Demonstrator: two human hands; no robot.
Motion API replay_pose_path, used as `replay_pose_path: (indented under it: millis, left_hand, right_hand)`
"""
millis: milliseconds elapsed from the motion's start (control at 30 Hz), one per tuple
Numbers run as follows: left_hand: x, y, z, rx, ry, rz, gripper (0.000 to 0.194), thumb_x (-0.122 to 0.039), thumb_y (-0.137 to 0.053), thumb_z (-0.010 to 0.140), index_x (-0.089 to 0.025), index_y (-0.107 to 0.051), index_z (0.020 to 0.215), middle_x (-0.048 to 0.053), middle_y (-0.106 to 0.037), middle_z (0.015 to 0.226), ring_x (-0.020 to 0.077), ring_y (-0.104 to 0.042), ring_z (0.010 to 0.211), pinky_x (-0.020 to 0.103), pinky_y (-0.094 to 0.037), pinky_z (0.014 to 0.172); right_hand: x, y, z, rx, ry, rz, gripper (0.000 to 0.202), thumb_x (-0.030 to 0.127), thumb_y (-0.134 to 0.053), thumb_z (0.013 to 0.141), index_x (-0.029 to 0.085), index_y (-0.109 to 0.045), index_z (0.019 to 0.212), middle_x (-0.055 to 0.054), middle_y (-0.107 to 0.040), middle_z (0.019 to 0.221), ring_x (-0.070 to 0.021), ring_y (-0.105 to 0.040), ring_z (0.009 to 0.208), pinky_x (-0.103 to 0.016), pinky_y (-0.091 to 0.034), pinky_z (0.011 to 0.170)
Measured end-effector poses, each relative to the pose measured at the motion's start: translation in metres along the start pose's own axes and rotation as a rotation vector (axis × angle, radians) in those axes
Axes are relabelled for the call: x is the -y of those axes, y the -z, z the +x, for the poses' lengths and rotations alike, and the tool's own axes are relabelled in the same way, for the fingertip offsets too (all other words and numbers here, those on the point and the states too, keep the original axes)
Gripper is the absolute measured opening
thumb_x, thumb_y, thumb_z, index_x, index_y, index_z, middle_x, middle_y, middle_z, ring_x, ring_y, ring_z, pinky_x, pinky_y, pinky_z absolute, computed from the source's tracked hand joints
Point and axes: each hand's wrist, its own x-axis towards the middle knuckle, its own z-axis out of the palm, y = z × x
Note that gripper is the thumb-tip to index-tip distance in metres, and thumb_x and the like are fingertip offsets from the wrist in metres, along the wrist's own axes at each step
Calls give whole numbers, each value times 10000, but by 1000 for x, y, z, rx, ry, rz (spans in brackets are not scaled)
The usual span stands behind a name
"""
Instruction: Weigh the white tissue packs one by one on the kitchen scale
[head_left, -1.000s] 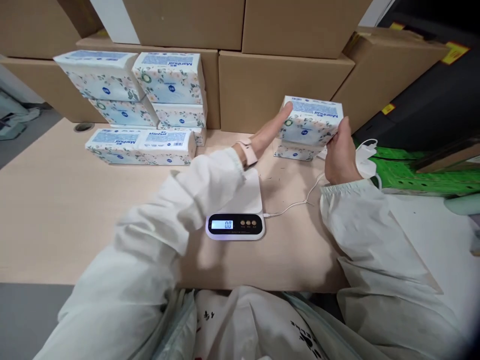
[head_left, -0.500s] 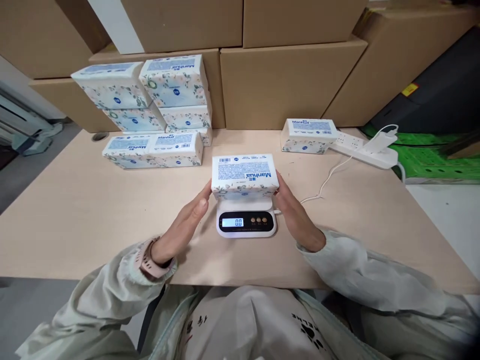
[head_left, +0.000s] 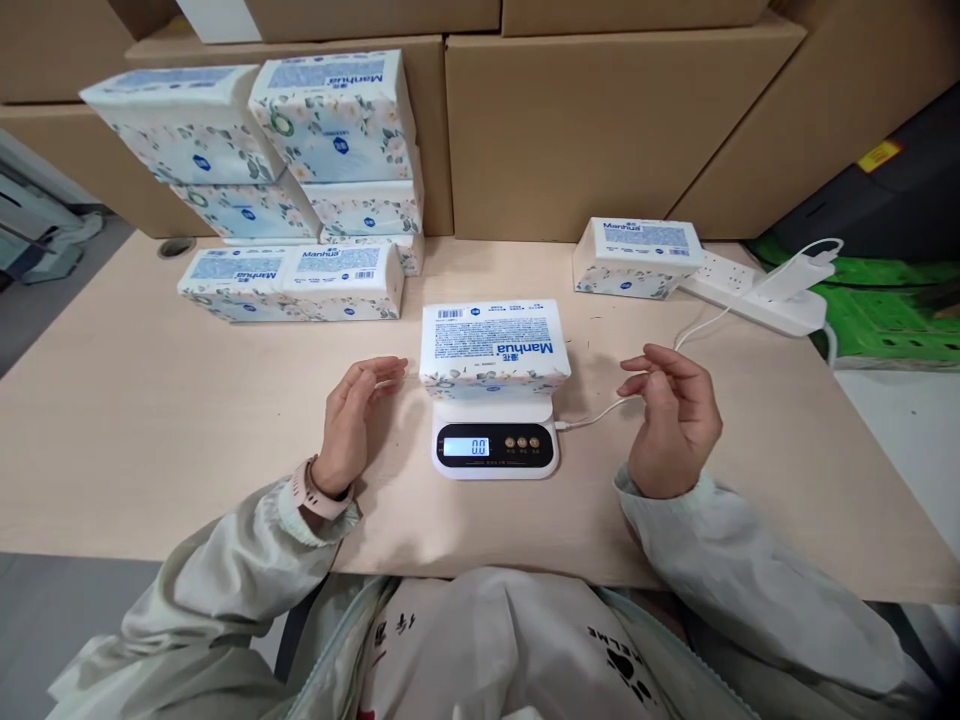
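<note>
Tissue pack (head_left: pixel 495 345), one, sits label-up on one white scale (head_left: pixel 493 411), seen from the head camera. The scale's display (head_left: pixel 465 447) reads 0.0. Two hands flank it, both open and empty: the left hand (head_left: pixel 351 425) just beside the pack, the right hand (head_left: pixel 675 422) farther off, fingers loosely curled. Another single pack (head_left: pixel 637 262) lies at the right rear, near one power strip (head_left: pixel 739 290). At left, two packs (head_left: pixel 289 285) lie before two stacked columns (head_left: pixel 330 130). Half a second ago, both hands touched the scale's pack; now they are apart from it.
</note>
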Motion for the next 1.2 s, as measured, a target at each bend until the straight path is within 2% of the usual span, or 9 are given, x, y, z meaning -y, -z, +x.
replay_pose_path:
  millis: [200,433,633,733,833,1200]
  left_hand:
    - [1,0,3,-11,22,-50,316,-479,-752,992,-196,-835,1103,104,-806,1188,212,-755,1086,323,-613,967]
    - [-1,0,2,-6,38,-40,282,-428,-721,1013,-185,-837,1093,108,-799,1192,204,-749,1086,305,-609,979]
    - [-2,-1,2,-18,48,-13,282,-423,-698,1017,-180,-830,1072,118,-789,1189,221,-744,1078,326,-622,1005]
    - [-3,-2,3,-33,62,9,284,-435,-701,1002,-182,-820,1051,119,-790,1180,238,-741,1082,357,-629,1025]
    - [-4,-3,3,-41,68,23,285,-445,-713,984,-183,-813,1038,120,-791,1172,249,-738,1083,379,-635,1031]
    - [-1,-2,4,-45,61,-11,297,-472,-762,947,-190,-832,1010,122,-804,1148,247,-753,1049,399,-637,1005]
  right_hand:
    - [0,1,-2,39,-13,42,197,387,-722,1010,306,-808,1169,-42,-771,988,-160,-601,642,-362,-499,644]
    - [3,3,-2,69,-24,1,180,402,-708,1021,298,-800,1136,-34,-777,982,-157,-604,635,-360,-504,649]
    - [10,4,-2,97,6,-63,193,403,-678,1026,272,-783,930,-35,-743,932,-157,-597,646,-352,-470,626]
    - [10,2,-2,77,-2,-4,73,329,-748,968,272,-794,979,-27,-763,944,-152,-600,645,-338,-480,622]
    - [9,2,-3,64,-16,45,88,275,-777,933,269,-799,1018,-20,-790,961,-146,-608,642,-329,-489,632]
    - [12,3,-3,106,-31,-34,111,366,-744,969,274,-807,972,-40,-776,955,-168,-633,677,-358,-518,637]
